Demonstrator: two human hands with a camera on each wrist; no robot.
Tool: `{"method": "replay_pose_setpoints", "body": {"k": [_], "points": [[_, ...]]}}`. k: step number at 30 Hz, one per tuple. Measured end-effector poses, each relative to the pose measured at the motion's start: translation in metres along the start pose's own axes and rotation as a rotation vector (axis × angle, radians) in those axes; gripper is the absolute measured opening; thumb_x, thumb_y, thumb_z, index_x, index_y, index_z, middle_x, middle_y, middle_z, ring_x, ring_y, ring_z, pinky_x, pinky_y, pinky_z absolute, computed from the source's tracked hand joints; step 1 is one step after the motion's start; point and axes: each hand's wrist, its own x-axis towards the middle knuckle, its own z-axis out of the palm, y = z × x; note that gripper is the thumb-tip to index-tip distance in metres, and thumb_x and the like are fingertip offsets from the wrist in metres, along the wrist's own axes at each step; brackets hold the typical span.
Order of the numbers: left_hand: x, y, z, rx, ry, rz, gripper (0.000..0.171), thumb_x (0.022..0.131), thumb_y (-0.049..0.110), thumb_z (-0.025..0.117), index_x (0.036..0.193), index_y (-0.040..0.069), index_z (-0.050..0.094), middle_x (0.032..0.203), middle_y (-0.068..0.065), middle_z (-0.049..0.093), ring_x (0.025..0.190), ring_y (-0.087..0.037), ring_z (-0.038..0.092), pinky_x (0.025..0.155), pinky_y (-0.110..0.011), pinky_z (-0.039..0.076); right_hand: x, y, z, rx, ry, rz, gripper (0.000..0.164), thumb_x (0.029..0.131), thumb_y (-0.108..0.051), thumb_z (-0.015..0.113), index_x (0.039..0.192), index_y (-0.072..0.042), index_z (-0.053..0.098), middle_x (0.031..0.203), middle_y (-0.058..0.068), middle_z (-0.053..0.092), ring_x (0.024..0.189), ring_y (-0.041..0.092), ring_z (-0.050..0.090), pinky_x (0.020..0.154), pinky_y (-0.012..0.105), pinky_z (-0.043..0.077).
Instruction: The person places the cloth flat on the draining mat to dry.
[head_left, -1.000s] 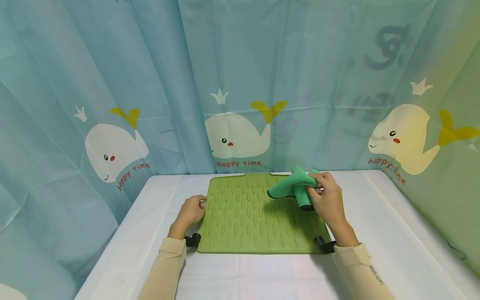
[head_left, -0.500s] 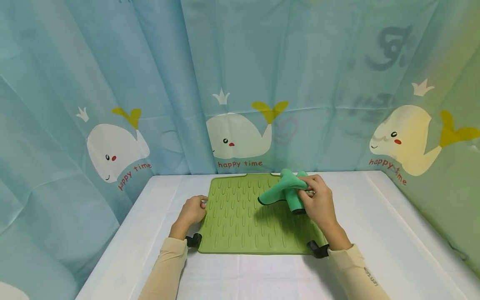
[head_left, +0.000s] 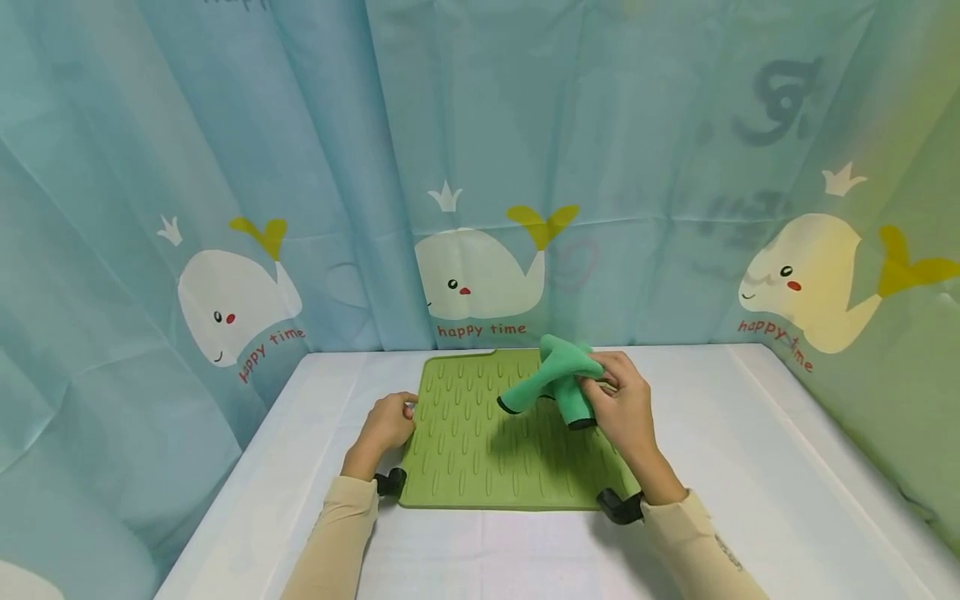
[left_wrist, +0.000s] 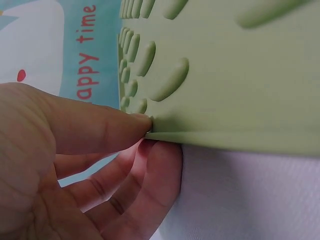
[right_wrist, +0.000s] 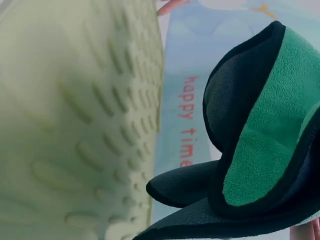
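Cloth, green with black edging, in the head view: bunched, pinched between bent fingers and thumb of the right hand, and held above the right half of a green mat, with a shadow cast on the ridges below. At the mat's left edge, left hand, fingers bent, in a pinch on the rim. Beneath the mat, a white table. Behind, a blue curtain with three white whales, crowned and yellow-tailed, each above red lettering reading "happy time". Toward the top right, large grey marks, too faint to read. On the right sleeve, small dark print, also too blurred to read. By each wrist, a black mount.

From the left wrist: thumb on top of the mat's edge, fingers curled underneath. On the curtain, sideways, "appy time" in red, first letter hidden.

From the right wrist: folds of cloth, green on one face and dark grey on the other, partly in front of the mat. Alongside, sideways, "happy time". At lower right, only a sliver of fingers; from here, grip impossible to tell.
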Motion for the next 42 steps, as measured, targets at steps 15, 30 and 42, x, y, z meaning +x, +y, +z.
{"method": "replay_pose_setpoints", "body": {"k": [15, 30, 42], "points": [[-0.001, -0.002, 0.0, 0.016, -0.013, -0.011, 0.05, 0.091, -0.008, 0.054, 0.14, -0.001, 0.059, 0.08, -0.003, 0.055, 0.06, -0.014, 0.038, 0.059, -0.03, 0.037, 0.015, -0.02, 0.014, 0.155, -0.049, 0.124, 0.026, 0.101, -0.012, 0.066, 0.124, -0.004, 0.071, 0.125, 0.01, 0.06, 0.106, 0.017, 0.069, 0.094, 0.026, 0.057], [-0.002, 0.002, -0.001, 0.001, -0.014, -0.008, 0.051, 0.091, -0.008, 0.055, 0.142, 0.0, 0.058, 0.079, -0.002, 0.054, 0.058, -0.013, 0.035, 0.057, -0.029, 0.034, 0.017, 0.006, 0.044, 0.178, -0.136, 0.254, 0.03, 0.1, -0.014, 0.068, 0.129, -0.006, 0.069, 0.13, 0.014, 0.061, 0.118, 0.036, 0.066, 0.095, 0.047, 0.055], [0.001, 0.0, -0.003, 0.011, -0.009, -0.004, 0.051, 0.091, -0.008, 0.054, 0.141, 0.0, 0.059, 0.078, -0.003, 0.054, 0.057, -0.014, 0.035, 0.056, -0.029, 0.034, 0.01, 0.021, 0.054, 0.084, -0.294, 0.425, 0.036, 0.102, -0.013, 0.064, 0.137, -0.008, 0.063, 0.148, 0.019, 0.054, 0.132, 0.045, 0.057, 0.096, 0.052, 0.054]]}}
